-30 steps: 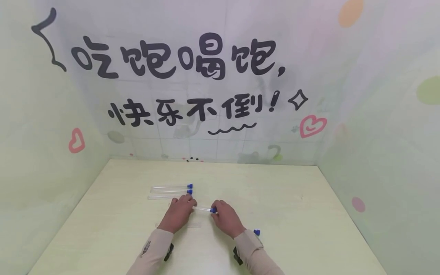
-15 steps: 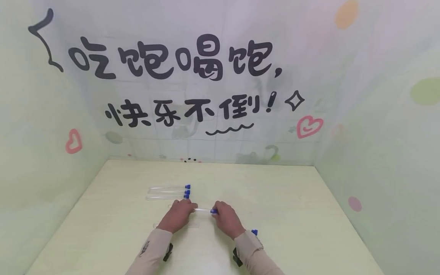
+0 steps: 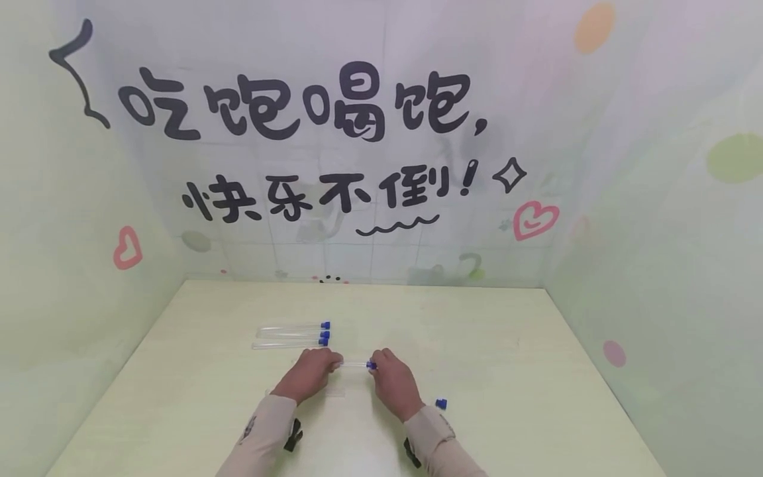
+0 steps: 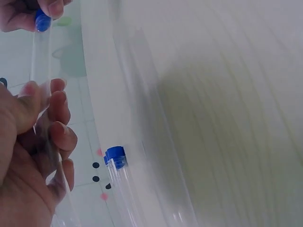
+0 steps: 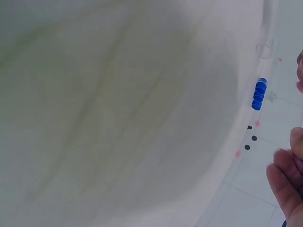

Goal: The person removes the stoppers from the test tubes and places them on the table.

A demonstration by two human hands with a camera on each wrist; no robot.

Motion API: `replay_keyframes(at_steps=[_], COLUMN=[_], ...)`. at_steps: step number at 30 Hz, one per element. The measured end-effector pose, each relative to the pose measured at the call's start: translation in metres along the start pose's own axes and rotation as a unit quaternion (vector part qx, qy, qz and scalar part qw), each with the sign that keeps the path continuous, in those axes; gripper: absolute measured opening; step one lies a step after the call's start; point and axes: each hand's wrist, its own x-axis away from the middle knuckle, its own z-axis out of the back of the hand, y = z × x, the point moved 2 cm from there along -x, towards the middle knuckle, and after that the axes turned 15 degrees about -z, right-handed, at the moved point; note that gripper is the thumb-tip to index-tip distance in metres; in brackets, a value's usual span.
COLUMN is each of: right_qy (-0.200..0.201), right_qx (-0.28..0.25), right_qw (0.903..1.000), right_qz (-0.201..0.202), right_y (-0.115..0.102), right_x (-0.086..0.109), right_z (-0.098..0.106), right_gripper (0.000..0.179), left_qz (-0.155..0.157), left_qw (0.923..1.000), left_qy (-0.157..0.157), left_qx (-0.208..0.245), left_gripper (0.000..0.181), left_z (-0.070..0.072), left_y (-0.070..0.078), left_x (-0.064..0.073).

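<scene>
Between the hands, in the head view, a clear test tube (image 3: 355,364) is held level over the table. My left hand (image 3: 311,372) grips its body, with fingers curled round it in the left wrist view. At the other end, the thumb and fingers of my right hand (image 3: 395,383) pinch the tube's blue cap (image 4: 42,21). The right wrist view catches only part of the fingers (image 5: 286,177) at its right edge. Partly hidden by the left hand and sleeve, another clear tube (image 3: 336,395) lies on the table.
Three clear tubes with blue caps (image 3: 324,334) lie side by side beyond the left hand. A loose blue cap (image 3: 441,403) rests on the table (image 3: 536,397) right of the right wrist. Printed walls (image 3: 369,255) enclose the table's back and sides.
My left hand has drawn back slightly, uncovering the cap of the nearest capped tube. The loose cap now shows clear of the right sleeve. Both hands keep hold of the tube and its cap.
</scene>
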Motion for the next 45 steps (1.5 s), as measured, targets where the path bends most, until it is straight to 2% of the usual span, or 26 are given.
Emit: replay_keyframes(at_steps=[4, 8, 14, 18, 23, 27, 34, 40, 43, 45], right_qy=[0.044, 0.074, 0.092, 0.063, -0.012, -0.052, -0.094, -0.153, -0.160, -0.150], right_qx=[0.031, 0.039, 0.057, 0.042, -0.013, -0.050, -0.090, -0.136, -0.154, -0.158], right_qw=[0.9984, 0.9960, 0.9936, 0.9969, 0.9997, 0.9967, 0.9911, 0.9777, 0.9740, 0.9755], right_qz=[0.020, 0.030, 0.033, 0.021, -0.019, -0.036, -0.028, -0.050, -0.048, -0.031], right_y=[-0.001, -0.002, -0.002, -0.001, -0.001, 0.001, 0.006, 0.013, 0.014, 0.014], right_x=[0.001, 0.002, 0.003, 0.003, 0.002, 0.000, -0.004, -0.008, -0.008, -0.007], right_z=[-0.003, -0.004, -0.004, -0.002, 0.002, 0.006, 0.009, 0.007, 0.008, 0.010], right_gripper=[0.017, 0.018, 0.019, 0.020, 0.019, 0.018, 0.017, 0.010, 0.009, 0.010], left_qz=[0.010, 0.011, 0.006, -0.007, -0.035, -0.038, -0.077, -0.089, -0.095, -0.097], left_qw=[0.9997, 0.9995, 0.9992, 0.9999, 0.9979, 0.9960, 0.9899, 0.9855, 0.9829, 0.9816], left_qy=[-0.003, 0.000, -0.005, -0.002, 0.006, 0.007, 0.046, 0.078, 0.091, 0.095], left_qx=[0.021, 0.030, 0.039, 0.016, -0.054, -0.081, -0.110, -0.121, -0.129, -0.134], left_gripper=[0.026, 0.024, 0.020, 0.017, 0.005, 0.004, 0.004, 0.008, 0.010, 0.011], left_z=[0.000, 0.002, 0.005, 0.004, 0.001, -0.002, -0.004, -0.006, -0.006, -0.006], left_y=[-0.001, -0.001, 0.002, 0.003, 0.005, 0.004, 0.004, 0.006, 0.007, 0.008], left_x=[0.000, 0.000, -0.001, 0.000, 0.002, 0.002, 0.004, 0.005, 0.005, 0.006])
